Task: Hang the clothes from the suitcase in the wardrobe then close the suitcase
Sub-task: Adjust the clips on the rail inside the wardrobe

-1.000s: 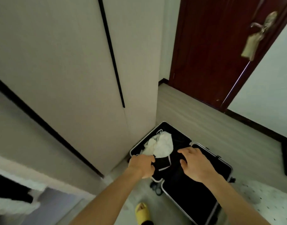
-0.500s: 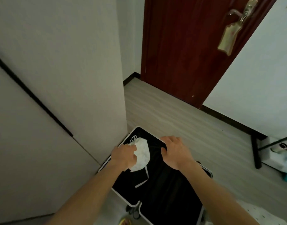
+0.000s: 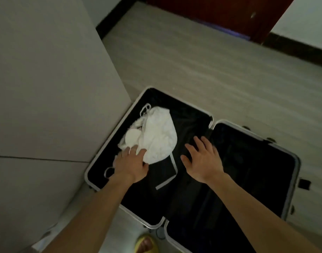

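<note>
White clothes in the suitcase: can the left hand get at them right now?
Likely yes: the left hand is right at the white clothes, and nothing in the open suitcase lies over them.

The suitcase (image 3: 247, 170) lies open on the floor (image 3: 211, 70) just right of the wardrobe (image 3: 47, 88), with the clothes (image 3: 156, 136) in its left half toward the far corner.

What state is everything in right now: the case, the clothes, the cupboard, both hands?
Suitcase, open flat on the floor, both halves showing.
White garment, crumpled in the left half, not yet hung.
Wardrobe, the panels in view are shut.
Left hand, open, fingers touching the garment's near edge.
Right hand, open, fingers spread over the black lining, holding nothing.
Yellow slipper, on a foot beside the suitcase.
</note>
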Tool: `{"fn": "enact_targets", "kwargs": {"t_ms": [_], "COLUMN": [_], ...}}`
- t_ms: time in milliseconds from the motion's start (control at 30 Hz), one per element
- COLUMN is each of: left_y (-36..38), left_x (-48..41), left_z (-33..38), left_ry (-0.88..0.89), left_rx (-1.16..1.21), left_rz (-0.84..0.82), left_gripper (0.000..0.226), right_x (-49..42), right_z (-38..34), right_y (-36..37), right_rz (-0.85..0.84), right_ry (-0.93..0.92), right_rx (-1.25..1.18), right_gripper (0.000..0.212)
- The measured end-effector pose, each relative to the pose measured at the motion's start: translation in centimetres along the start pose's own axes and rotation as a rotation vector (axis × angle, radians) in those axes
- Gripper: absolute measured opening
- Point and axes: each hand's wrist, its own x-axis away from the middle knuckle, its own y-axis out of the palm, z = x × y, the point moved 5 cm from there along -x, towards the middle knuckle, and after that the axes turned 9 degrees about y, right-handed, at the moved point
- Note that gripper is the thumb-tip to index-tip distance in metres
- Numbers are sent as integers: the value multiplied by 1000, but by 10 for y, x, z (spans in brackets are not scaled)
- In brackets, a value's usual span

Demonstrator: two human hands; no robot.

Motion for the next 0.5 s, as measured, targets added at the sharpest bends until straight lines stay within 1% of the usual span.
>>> {"fn": "enact_targets", "kwargs": {"t_ms": [33,67,133,167,200,233,267,300,333,400,467,500], "left_y": [16,58,111,127,160,165,187,194,201,208,205,197], "left_x": [-18,-46,-87,-106,-125,-138,-150,-161,-170,-184,-189,-189], "left_z": [-4,-10,-17,-19,-21,-19,-22,-22,-23,-28,-28,-25], "left_ry": [1,4,10,15,27,40,59,69,83,69,72,74], "left_rx": [-21,-40,-70,-79,-88,-111,-143,-181,-210,-247,-286,-280], "left_rz": [-15,-46,-91,-82,-85,-65,-53,-25,6,83,167,202], "left_gripper": [65,68,74,76,78,79,80,79,77,62,38,32], "right_x": [-13,-32,-58,-67,-77,-81,-85,-87,-87,-89,-90,-90], "right_z": [4,8,15,20,24,26,26,27,27,27,27,29], "right_y": [22,71,133,154,190,195,216,219,222,225,225,223], "right_rz": [-4,-33,-62,-62,-73,-40,-2,60,126,172,142,93], "right_ry": [-8,-19,-45,-43,-53,-61,-87,-88,-117,-141,-138,-124], "right_rx": [37,87,191,223,251,279,259,222,184,123,113,119], "right_gripper": [63,65,66,67,66,65,63,59,56,51,51,52]}}
